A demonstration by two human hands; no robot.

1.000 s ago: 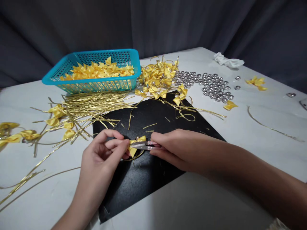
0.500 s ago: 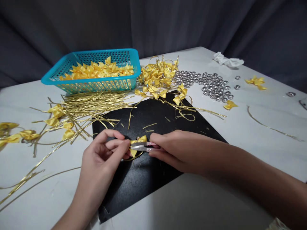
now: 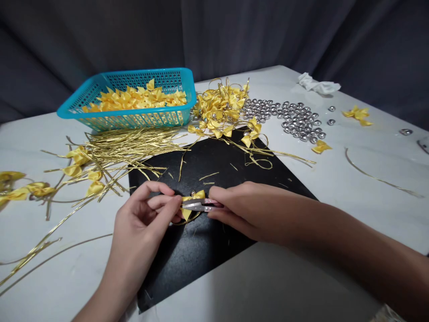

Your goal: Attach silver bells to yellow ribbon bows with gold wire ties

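Bow in hand: yellow bow (image 3: pixel 186 214) with silver bead (image 3: pixel 192 193) and gold cord, above black mat (image 3: pixel 197 259)
Left hand (image 3: pixel 140 219): fingers pinching the bow
Right hand (image 3: pixel 248 208): fingers closed round snips (image 3: pixel 195 206), blades against the bow
Joined: heap (image 3: pixel 219 105) beside basket (image 3: pixel 191 87)
Separate: basket's bows (image 3: pixel 134 99), loose cords (image 3: pixel 130 145), beads (image 3: pixel 301 120)
Unclear: bow's covered end; whether blades grip cord

Yellow, gold and silver on white and black
Bright turquoise basket (image 3: pixel 134 113) with a lattice of small holes, yellow bows (image 3: pixel 134 98) in it; metallic gold cords (image 3: pixel 130 145); shiny silver beads (image 3: pixel 300 120); snips (image 3: pixel 196 205) with silver-grey blades and pink handles dotted with pale spots; matte black mat (image 3: pixel 187 255); white table (image 3: pixel 284 277) with faint grey marks; dark grey-blue curtain (image 3: pixel 234 36); white tissue (image 3: pixel 318 85)
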